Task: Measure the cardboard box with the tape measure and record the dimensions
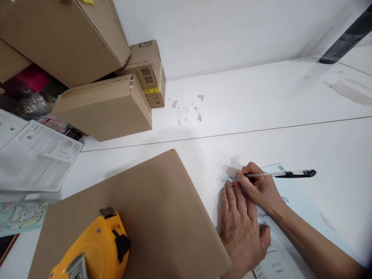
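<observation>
My right hand (263, 190) is closed round a pen (293, 174) with a clear barrel and a black cap end. The pen's tip is at the far left corner of a pale blue printed paper (305, 213) with small writing there. My left hand (241, 232) lies flat on the same paper, fingers stretched out just below the pen tip. Its fingers and palm cover part of the print. Left of my left hand is a large brown cardboard box (154, 201), with a yellow tape measure (99, 248) lying on top.
Several cardboard boxes (107, 104) are stacked at the back left against the wall. Printed sheets (43, 155) stand at the left edge. A dark cylindrical object (345, 38) is at the back right. A seam crosses the white table (247, 108).
</observation>
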Demonstrator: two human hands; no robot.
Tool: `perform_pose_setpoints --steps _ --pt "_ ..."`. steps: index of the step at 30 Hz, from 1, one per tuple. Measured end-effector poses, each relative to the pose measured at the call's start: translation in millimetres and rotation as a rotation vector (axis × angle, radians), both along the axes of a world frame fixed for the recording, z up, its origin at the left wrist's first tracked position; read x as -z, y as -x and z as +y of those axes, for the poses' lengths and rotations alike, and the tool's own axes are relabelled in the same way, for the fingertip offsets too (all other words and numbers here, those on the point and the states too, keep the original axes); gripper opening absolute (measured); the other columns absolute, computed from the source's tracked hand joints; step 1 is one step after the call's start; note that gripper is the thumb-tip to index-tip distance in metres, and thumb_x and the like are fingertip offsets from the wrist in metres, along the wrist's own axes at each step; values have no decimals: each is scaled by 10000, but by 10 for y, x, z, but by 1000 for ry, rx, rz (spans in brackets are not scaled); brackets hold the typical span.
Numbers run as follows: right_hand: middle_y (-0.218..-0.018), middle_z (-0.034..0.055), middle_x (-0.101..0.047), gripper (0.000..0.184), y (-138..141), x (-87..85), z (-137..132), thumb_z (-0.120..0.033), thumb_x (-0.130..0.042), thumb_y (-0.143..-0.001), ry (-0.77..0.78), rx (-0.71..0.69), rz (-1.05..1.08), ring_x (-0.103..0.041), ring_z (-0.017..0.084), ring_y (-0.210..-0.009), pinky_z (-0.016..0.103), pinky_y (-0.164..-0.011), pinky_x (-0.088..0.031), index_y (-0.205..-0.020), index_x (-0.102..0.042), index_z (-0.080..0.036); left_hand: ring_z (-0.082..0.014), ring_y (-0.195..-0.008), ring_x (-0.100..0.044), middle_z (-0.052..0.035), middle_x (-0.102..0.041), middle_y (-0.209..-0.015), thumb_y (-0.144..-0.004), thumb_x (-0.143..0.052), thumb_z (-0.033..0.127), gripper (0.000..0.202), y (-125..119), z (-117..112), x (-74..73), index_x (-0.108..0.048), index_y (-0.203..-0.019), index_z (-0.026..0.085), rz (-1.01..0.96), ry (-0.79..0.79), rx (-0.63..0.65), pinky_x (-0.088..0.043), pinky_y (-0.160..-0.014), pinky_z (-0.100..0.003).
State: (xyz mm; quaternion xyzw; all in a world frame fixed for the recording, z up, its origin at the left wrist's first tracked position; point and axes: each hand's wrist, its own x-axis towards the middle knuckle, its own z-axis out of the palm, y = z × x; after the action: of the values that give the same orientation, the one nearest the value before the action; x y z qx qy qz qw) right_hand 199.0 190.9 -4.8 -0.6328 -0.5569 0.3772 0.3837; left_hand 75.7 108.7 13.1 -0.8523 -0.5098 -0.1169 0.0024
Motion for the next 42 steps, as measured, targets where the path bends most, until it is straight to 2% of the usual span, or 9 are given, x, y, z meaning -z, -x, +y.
perform_pose_setpoints --steps 4,9,15,20,27,36,39,42 --pt "-565 -44 -505 285 14 -40 3 -372 -628 -914 -12 14 5 -455 119 -491 235 -425 -372 -716 -462 -254 -414 -1482 -373 -289 -438 -1560 -972 -507 507 846 -8 -4 25 -305 -1551 -76 -20 20 11 -402 -1194 -509" --pt "-543 -57 -455 275 21 -56 5 -359 -624 -908 -23 51 -4 -443 118 -472 241 -426 -370 -713 -459 -259 -395 -1488 -373 -246 -487 -1541 -991 -451 508 760 2 11 6 -392 -1526 -29 -4 28 7 -435 -1169 -521" --pt "-554 -55 -488 254 8 -48 6 -344 -616 -908 -16 22 -7 -464 122 -476 245 -438 -381 -726 -461 -259 -397 -1469 -407 -265 -487 -1533 -987 -465 507 757 7 12 -5 -414 -1510 -37 -1 8 6 -438 -1165 -508" --pt "-535 -58 -468 268 9 -69 13 -354 -637 -888 -36 46 -16 -445 118 -457 244 -415 -368 -713 -459 -257 -402 -1491 -365 -265 -458 -1556 -987 -472 513 782 7 3 10 -385 -1522 -50 -10 33 13 -403 -1192 -508" --pt "-538 -52 -502 257 -5 -50 5 -350 -611 -914 -31 20 -35 -464 119 -458 239 -416 -382 -725 -462 -259 -407 -1483 -377 -280 -450 -1556 -978 -492 514 802 9 10 0 -376 -1525 -60 -18 36 18 -388 -1202 -503" --pt "-551 -54 -466 278 22 -41 5 -351 -609 -911 -44 51 -68 -444 123 -477 254 -439 -371 -703 -449 -259 -400 -1470 -405 -259 -493 -1531 -985 -463 508 745 12 23 -8 -442 -1495 -35 -10 23 13 -441 -1168 -500" --pt "-571 -46 -498 262 -37 -21 33 -390 -608 -925 -131 84 -119 -461 135 -497 266 -459 -388 -738 -478 -260 -411 -1473 -395 -259 -499 -1526 -984 -471 517 708 5 18 6 -505 -1454 -12 -17 22 13 -450 -1158 -518" --pt "-706 4 -649 165 -215 -17 90 -414 -595 -939 -240 80 -264 -586 175 -592 298 -539 -469 -911 -592 -252 -429 -1476 -380 -275 -480 -1535 -980 -484 527 698 0 7 23 -524 -1437 1 -28 18 14 -448 -1153 -535"
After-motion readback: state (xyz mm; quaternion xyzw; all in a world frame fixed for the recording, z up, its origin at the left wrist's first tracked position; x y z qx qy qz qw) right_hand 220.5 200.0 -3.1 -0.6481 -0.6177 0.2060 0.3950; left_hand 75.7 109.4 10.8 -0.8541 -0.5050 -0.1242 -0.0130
